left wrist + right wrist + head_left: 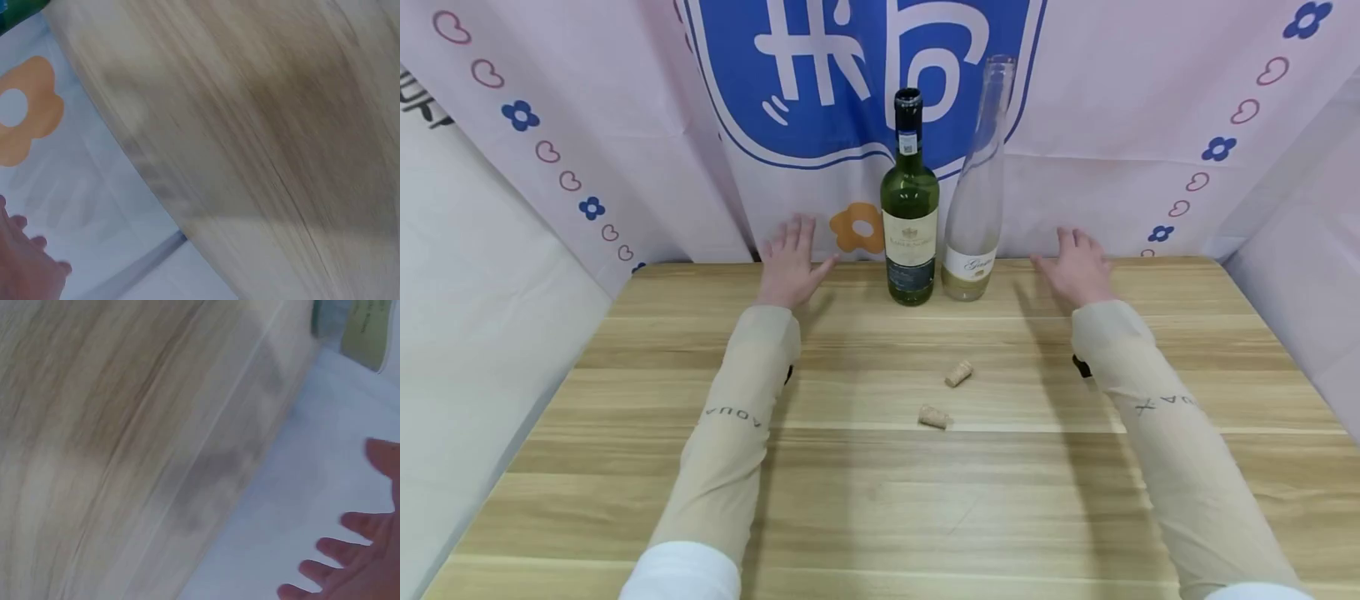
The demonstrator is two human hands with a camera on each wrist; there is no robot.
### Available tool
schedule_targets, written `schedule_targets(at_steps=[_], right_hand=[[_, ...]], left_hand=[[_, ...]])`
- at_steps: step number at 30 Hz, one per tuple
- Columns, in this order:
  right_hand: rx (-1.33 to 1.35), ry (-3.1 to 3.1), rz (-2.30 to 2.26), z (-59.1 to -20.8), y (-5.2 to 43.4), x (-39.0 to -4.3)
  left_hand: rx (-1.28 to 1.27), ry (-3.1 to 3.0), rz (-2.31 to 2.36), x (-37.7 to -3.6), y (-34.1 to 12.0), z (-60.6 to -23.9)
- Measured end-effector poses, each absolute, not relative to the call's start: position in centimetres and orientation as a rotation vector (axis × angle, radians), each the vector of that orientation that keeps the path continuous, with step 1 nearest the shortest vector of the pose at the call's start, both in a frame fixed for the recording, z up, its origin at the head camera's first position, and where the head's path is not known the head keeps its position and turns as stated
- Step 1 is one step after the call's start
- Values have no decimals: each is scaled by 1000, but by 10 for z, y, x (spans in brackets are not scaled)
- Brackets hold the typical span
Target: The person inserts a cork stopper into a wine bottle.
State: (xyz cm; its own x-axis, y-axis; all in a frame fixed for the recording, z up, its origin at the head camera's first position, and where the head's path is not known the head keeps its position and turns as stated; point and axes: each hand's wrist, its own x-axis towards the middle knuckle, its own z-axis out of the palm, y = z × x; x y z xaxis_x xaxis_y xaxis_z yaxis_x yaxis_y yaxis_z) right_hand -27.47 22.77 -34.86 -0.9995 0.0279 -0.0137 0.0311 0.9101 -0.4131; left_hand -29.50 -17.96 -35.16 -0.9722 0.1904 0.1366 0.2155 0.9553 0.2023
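- The green bottle (910,208) and the clear bottle (976,200) stand upright, touching or nearly so, at the far edge of the tabletop (625,433), between the two hands.
- The left hand (790,262) lies just left of the green bottle, the right hand (1077,267) right of the clear one; each grip is spread and holds nothing.
- Two corks (958,373) (933,416) lie on their sides nearer the person, apart.
- The green bottle is dark-necked with a cream label; the clear one looks empty and uncorked.
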Motion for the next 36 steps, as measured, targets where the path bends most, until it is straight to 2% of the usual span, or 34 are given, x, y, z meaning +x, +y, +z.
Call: schedule_targets(at_steps=[14, 25, 36], right_hand=[[-97, 2861, -743, -323, 210, -265], [-169, 2806, -812, -280, 190, -263], [-189, 2799, -979, -255, 176, -265]], left_hand=[[-591, -3260, -669, -293, -151, -342], [-949, -3334, -758, -279, -104, -329], [-1052, -3235, -1039, -266, -57, -315]])
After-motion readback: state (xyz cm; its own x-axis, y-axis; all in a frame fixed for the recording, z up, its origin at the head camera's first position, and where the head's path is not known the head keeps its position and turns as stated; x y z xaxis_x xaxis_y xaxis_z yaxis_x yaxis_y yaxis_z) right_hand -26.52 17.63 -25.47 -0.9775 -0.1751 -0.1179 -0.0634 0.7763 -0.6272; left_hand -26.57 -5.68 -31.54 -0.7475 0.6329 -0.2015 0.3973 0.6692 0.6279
